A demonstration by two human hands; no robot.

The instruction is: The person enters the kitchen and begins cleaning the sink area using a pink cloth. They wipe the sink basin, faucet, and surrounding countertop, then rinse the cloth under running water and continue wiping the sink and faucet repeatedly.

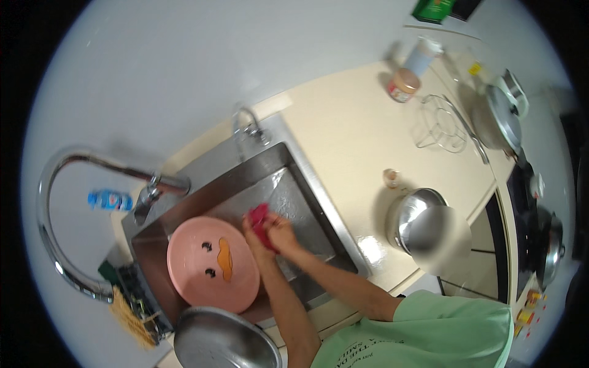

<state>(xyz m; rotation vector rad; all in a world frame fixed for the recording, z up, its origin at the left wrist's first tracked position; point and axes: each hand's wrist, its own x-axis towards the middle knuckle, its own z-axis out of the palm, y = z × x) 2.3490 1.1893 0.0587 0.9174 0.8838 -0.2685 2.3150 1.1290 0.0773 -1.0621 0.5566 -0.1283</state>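
Over the steel sink, my left hand and my right hand both grip a wet-looking dark pink cloth. The cloth is bunched between them, and part of it is hidden by my fingers. Just left of my left hand, a pink plastic basin with a painted cartoon face stands in the sink. A little water lies on the sink floor beyond my hands.
A tall curved faucet and a smaller tap rise behind the sink. A large metal bowl sits at the near left. On the right counter stand a steel pot, a wire stand, a lidded jar and a lidded pot.
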